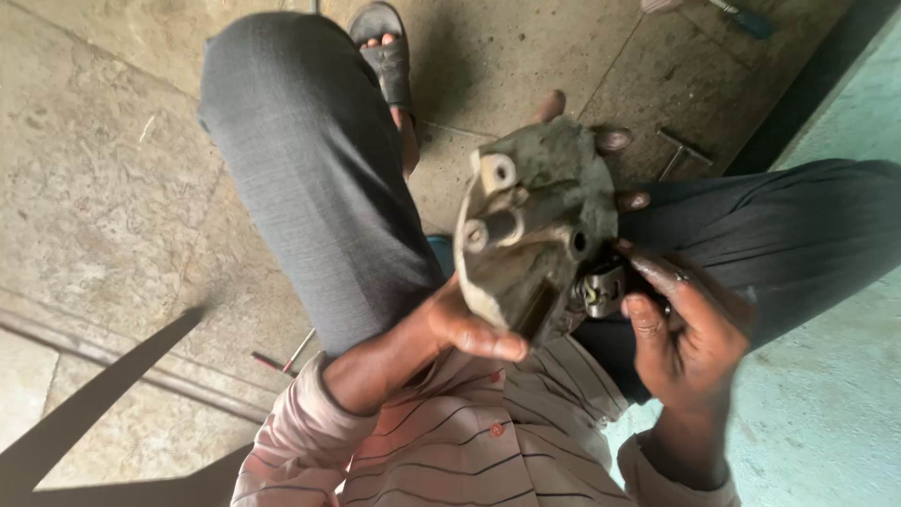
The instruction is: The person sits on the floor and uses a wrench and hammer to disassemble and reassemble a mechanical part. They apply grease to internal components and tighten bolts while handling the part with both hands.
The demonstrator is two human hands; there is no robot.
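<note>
A dirty grey cast-metal housing [535, 225] with round bosses and a side hole sits above my lap. My left hand [460, 329] cradles it from below: the thumb lies on the near edge and the fingertips show past the far rim. My right hand [690, 338], smeared with grease, pinches a small metal fitting [601, 291] against the housing's right side. My knees in grey trousers [310, 178] are spread on either side.
My sandalled foot [385, 56] rests on the concrete floor [103, 188]. A T-shaped metal tool [680, 150] lies beyond the housing, a thin rod [286, 357] by my left leg, and a blue-handled tool [751, 19] at the top right. A teal surface [826, 413] runs along the right.
</note>
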